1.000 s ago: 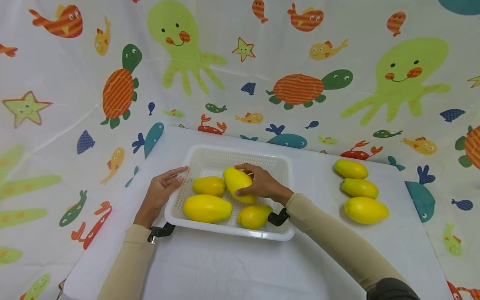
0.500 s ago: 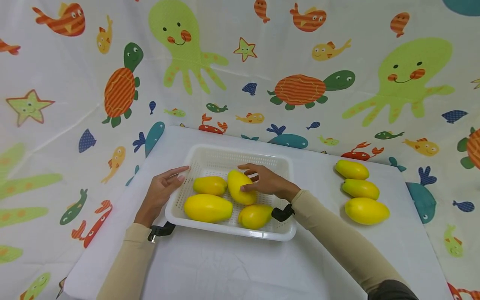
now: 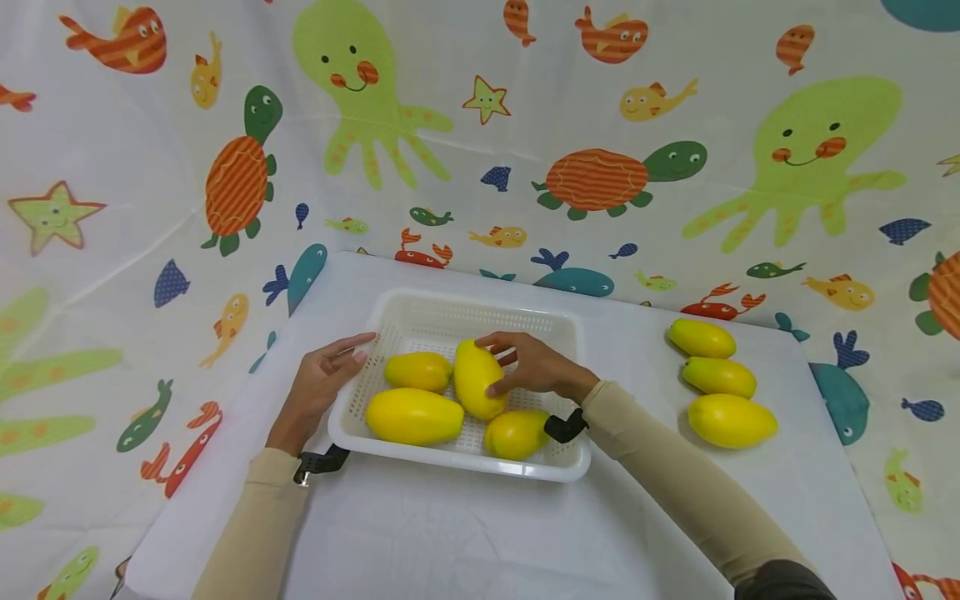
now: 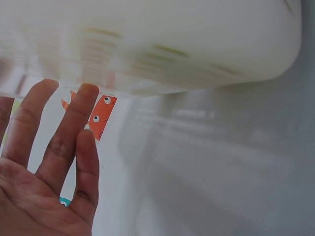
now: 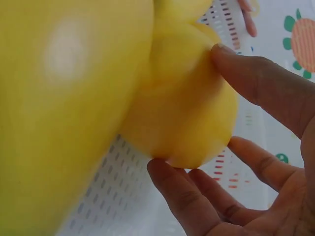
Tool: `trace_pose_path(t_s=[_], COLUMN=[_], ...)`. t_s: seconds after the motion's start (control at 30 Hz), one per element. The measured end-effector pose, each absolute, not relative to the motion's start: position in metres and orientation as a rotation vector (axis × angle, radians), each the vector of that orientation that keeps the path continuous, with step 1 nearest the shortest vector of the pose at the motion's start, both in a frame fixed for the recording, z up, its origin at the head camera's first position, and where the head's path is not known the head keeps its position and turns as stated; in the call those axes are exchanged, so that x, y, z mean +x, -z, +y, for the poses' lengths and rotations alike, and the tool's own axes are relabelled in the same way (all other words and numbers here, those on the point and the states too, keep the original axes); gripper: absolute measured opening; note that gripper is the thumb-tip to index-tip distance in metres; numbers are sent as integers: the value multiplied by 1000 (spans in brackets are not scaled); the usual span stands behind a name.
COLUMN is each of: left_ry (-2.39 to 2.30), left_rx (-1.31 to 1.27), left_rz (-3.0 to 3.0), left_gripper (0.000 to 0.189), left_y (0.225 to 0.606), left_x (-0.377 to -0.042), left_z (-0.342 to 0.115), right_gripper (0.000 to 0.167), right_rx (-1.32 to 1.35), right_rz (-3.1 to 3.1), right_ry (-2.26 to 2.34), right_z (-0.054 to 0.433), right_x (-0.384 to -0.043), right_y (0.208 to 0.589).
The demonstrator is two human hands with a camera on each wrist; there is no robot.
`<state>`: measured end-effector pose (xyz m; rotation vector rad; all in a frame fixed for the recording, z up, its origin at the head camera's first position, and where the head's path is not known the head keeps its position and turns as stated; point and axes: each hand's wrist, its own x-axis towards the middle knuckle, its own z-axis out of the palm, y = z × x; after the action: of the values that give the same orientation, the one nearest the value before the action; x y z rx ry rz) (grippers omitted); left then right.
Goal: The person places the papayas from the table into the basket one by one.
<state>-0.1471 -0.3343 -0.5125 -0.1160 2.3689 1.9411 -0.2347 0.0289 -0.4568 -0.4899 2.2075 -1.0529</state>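
My right hand [image 3: 534,363] grips a yellow papaya [image 3: 477,385] in the white basket [image 3: 457,457], thumb on one side and fingertips on the other. The right wrist view shows the papaya [image 5: 187,108] between the thumb and spread fingers, with another papaya [image 5: 64,98] large in front. Around it in the basket lie a smaller papaya [image 3: 418,372], a large one [image 3: 415,417] and one at the front right [image 3: 517,434]. My left hand [image 3: 318,385] is at the basket's left rim, its fingers extended; the left wrist view shows its fingertips right by the basket wall [image 4: 197,44].
To the right on the white table [image 3: 450,542], three more papayas stand in a column: a far one [image 3: 702,337], a middle one [image 3: 720,377] and a near one [image 3: 732,421]. A sea-animal curtain [image 3: 465,167] hangs behind and beside the table.
The held papaya has moved slightly right and turned more lengthwise, front to back. The front right papaya has shifted a little to the right. My left hand has stayed at the rim.
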Motion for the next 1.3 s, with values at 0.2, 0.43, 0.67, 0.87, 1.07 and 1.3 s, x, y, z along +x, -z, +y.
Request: trace_pose_path(t_s=[0.2, 0.43, 0.67, 0.87, 1.07, 1.3], left_ry=[-1968, -1972, -1970, -1954, -1948, -1952], left_rx=[-88, -92, -71, -93, -94, -100], left_rz=[2365, 2358, 2353, 2363, 2367, 2357], left_gripper=[54, 53, 54, 55, 55, 56], left_y=[513, 513, 512, 512, 512, 512], left_x=[-146, -146, -147, -146, -145, -144], left_z=[-334, -334, -335, -335, -335, -335], right_gripper=[80, 79, 80, 81, 83, 85], right_rx=[-494, -484, -485, -490, -498, -520], right_rz=[2218, 2240, 2246, 2239, 2234, 2260], right_ry=[1036, 996, 931, 941, 961, 980], right_z=[28, 27, 23, 24, 26, 31], right_x=[-234, -231, -225, -224, -225, -228], right_y=[458, 459, 459, 457, 458, 456])
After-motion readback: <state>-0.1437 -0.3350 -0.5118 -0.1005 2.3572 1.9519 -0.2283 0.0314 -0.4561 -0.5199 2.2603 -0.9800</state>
